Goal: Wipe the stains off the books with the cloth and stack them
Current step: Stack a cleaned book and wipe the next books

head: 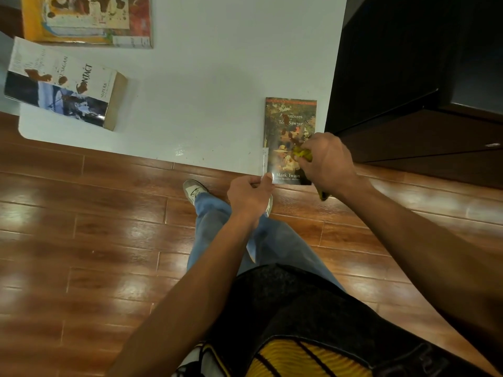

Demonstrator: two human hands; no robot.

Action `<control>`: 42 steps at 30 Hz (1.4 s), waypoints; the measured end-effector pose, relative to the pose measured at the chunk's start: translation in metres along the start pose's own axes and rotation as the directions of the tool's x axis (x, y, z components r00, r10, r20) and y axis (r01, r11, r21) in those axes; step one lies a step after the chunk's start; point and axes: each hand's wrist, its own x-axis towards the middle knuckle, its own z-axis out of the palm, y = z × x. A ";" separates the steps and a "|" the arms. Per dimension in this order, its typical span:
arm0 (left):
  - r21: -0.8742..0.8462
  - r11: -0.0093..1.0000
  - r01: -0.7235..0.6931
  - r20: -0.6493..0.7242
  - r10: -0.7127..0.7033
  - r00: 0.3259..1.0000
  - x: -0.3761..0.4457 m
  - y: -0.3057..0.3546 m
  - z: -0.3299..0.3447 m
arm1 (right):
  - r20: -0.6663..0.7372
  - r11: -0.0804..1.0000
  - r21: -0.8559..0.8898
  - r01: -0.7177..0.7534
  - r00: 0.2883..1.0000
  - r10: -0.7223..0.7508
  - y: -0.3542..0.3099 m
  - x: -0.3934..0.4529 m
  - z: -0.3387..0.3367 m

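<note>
Right hand is bunching a yellow cloth and pressing it onto the Tom Sawyer book, which is lying at the near right corner of the white tabletop, its lower end overhanging the edge. Left hand is pinching the book's near left corner.

Risks, as judged:
- Overhanging book is likely tipping toward the floor if the pinch is slackening under a hard wipe.
- Brown stain mid-cover is likely smearing rather than lifting if the cloth is dragging it.

Contact book, stained, is lying far left, also hanging past the tabletop edge. A third stained book is sitting at the far left. Nothing is stacked yet.

Room: glossy wood plank floor; dark cabinet is standing just right of the tabletop.
</note>
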 end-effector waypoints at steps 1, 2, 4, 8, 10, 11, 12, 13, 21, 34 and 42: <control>0.001 1.000 0.000 0.000 0.000 1.000 0.000 0.000 0.000 | -0.026 0.999 0.019 -0.030 0.999 0.030 0.001 0.003 -0.002; -0.003 1.000 0.001 0.000 -0.001 1.000 0.001 -0.001 0.000 | -0.052 0.998 0.040 -0.055 0.997 0.057 0.002 0.005 -0.003; -0.009 1.000 0.007 -0.001 -0.007 1.000 0.001 -0.001 0.001 | -0.032 0.998 0.052 -0.038 0.999 0.040 0.000 0.004 0.000; -0.007 1.000 0.010 0.004 -0.010 1.000 0.004 -0.003 0.002 | 0.044 0.997 0.071 -0.032 0.999 0.029 0.002 0.003 0.000; -0.016 1.000 0.008 -0.001 -0.008 1.000 0.005 -0.004 0.003 | 0.005 0.987 0.130 -0.096 0.995 0.096 0.005 0.008 -0.003; -0.018 1.000 0.005 -0.005 -0.005 1.000 0.005 -0.004 0.003 | 0.010 0.989 0.126 -0.081 0.997 0.080 0.004 0.008 -0.003; -0.021 1.000 0.003 -0.008 -0.004 1.000 0.005 -0.006 0.003 | 0.043 0.994 0.102 -0.044 0.998 0.039 0.002 0.005 -0.002; -0.026 1.000 0.006 -0.005 -0.006 1.000 0.006 -0.007 0.003 | 0.074 0.997 0.080 -0.004 0.997 -0.002 0.001 0.004 -0.001; -0.038 0.999 0.017 0.000 -0.017 1.000 0.009 -0.009 0.004 | 0.073 0.998 0.061 0.033 0.997 -0.037 0.003 0.005 -0.002; 0.010 1.000 -0.020 0.012 0.020 1.000 0.010 -0.009 0.003 | 0.020 0.997 0.080 0.004 1.000 -0.005 0.007 0.023 -0.012; -0.034 0.999 0.000 0.014 0.000 1.000 0.011 -0.010 0.004 | 0.034 0.995 0.100 0.016 0.999 -0.019 0.006 0.026 -0.013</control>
